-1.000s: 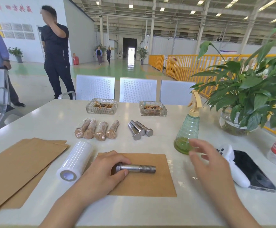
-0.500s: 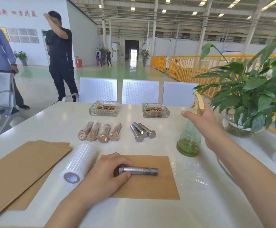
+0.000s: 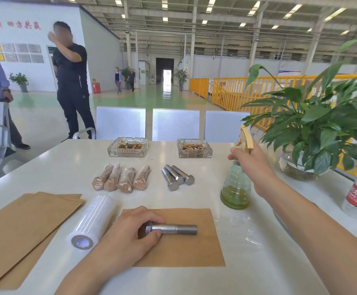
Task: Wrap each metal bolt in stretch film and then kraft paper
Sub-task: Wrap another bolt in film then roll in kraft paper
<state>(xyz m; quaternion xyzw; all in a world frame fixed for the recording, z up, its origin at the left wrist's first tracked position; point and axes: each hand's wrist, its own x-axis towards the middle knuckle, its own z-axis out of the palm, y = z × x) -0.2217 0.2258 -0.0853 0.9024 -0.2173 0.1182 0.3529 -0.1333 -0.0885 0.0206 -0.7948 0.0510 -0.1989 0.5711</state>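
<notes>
- Holding the head end of one metal bolt [image 3: 171,228], the left hand [image 3: 130,233] has its fingers curled over the top and its thumb pushed in from the near side, so it pinches the bolt's head.
- That bolt lies flat on a sheet of kraft paper [image 3: 177,245] near the front of the white table [image 3: 71,165].
- Its long line runs left to right. The head is at the left, under the fingers, and the threaded end points right and is bare.
- Far from the bolt, the right hand [image 3: 252,165] is up at the neck of a green spray bottle [image 3: 236,188], with fingers curled round it just below the trigger.
- So the left hand is the nearer one by far. It is my guess that it will have to steady or roll the bolt.
- A roll of stretch film [image 3: 92,222] lies just left of the paper sheet, close beside the left hand.
- Some clear film seems to lie on the table at the right edge of the paper, but it is hard to see.
- Further back lie four wrapped bolts [image 3: 121,177] in a row, and three bare bolts [image 3: 177,177] beside them, so I think the job is about half done.
- More brown paper sheets [image 3: 22,222] wait at the left.
</notes>
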